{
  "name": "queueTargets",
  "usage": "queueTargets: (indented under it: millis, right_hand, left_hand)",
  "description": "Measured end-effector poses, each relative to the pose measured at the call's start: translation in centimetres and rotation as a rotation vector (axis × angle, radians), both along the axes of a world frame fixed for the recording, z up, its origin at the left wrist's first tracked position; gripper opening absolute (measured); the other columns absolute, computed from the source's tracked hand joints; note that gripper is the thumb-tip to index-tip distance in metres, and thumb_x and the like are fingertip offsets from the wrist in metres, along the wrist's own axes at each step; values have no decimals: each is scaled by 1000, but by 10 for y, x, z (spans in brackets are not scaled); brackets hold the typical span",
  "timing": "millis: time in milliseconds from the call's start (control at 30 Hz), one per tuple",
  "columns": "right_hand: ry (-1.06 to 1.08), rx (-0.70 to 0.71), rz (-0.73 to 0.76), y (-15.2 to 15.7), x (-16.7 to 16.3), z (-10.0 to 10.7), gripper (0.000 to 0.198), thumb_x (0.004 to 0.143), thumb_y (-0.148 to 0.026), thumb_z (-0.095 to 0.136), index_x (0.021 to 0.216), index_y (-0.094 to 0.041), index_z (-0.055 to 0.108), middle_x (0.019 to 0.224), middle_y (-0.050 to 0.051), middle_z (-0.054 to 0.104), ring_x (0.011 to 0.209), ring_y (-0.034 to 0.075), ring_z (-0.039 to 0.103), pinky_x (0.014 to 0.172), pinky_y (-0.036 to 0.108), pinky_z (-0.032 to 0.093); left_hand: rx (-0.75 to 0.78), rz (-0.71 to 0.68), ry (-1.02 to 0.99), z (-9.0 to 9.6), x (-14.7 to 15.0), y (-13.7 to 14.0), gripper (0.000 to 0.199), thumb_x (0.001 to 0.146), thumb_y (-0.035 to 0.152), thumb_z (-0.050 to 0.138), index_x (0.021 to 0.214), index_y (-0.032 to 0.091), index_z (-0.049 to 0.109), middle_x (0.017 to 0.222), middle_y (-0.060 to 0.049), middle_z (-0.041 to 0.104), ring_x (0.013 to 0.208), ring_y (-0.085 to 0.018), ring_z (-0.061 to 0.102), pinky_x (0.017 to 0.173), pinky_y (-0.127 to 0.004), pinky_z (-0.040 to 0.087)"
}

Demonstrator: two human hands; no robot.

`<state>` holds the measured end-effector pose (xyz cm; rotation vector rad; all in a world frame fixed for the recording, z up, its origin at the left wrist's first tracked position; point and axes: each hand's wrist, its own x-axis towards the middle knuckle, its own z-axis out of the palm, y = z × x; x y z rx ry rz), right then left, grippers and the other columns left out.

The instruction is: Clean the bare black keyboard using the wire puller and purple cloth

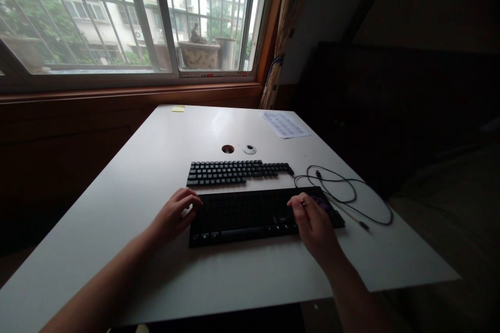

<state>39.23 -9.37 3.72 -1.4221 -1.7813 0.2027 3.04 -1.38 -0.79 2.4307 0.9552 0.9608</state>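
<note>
A black keyboard lies on the white desk in front of me; most of its upper area is bare of keycaps, with a few keys left along the near row. My left hand grips its left edge, thumb and fingers bent around the far left corner. Over the keyboard's right part, my right hand is closed in a pinch. Whatever is between those fingertips is too small and dark to make out. Just behind the keyboard, detached black keycaps are laid out in rows.
A black cable lies coiled at the desk's right side. Farther back are a cable hole, a round white cover, printed sheets and a yellow sticky note. A barred window stands beyond the white desk.
</note>
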Motion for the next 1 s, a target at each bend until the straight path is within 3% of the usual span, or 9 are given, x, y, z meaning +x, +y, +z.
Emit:
queueTargets:
  millis: [133, 333, 633, 833, 1000]
  right_hand:
    - [-50, -45, 53, 0, -5, -3, 17, 101, -30, 41, 93, -22, 54, 85, 3, 60, 81, 19, 60, 77, 30, 44]
    - [-107, -165, 49, 3, -2, -6, 18, 100, -36, 43, 94, -23, 54, 75, 1, 62, 66, 17, 62, 65, 29, 44]
    - [238, -333, -100, 6, 14, -22, 30, 97, -49, 41, 95, -23, 55, 59, -3, 61, 45, 14, 59, 46, 24, 45]
    - [348, -348, -222, 8, 16, -27, 37, 94, -57, 42, 93, -23, 57, 57, -2, 61, 42, 14, 57, 42, 24, 44]
    - [317, -242, -214, 1, 4, -13, 37, 95, -56, 44, 92, -22, 58, 55, -3, 59, 42, 12, 55, 43, 22, 43]
  left_hand:
    - [11, -4, 11, -2, -1, 1, 15, 91, 10, 52, 97, 20, 62, 98, -7, 60, 91, -20, 55, 78, -32, 48]
    - [19, -7, 31, -5, -1, 2, 14, 92, 12, 53, 97, 20, 62, 98, -7, 61, 92, -20, 55, 80, -33, 48]
    - [8, -5, 64, -6, -2, 2, 16, 91, 11, 52, 98, 20, 63, 100, -7, 61, 93, -21, 55, 81, -34, 49]
    - [13, -6, 71, -5, -1, 3, 15, 92, 12, 52, 98, 20, 63, 99, -7, 62, 93, -21, 55, 82, -35, 48]
    - [12, 7, 53, -3, 0, 2, 14, 93, 13, 52, 98, 20, 64, 99, -7, 62, 93, -21, 55, 82, -35, 49]
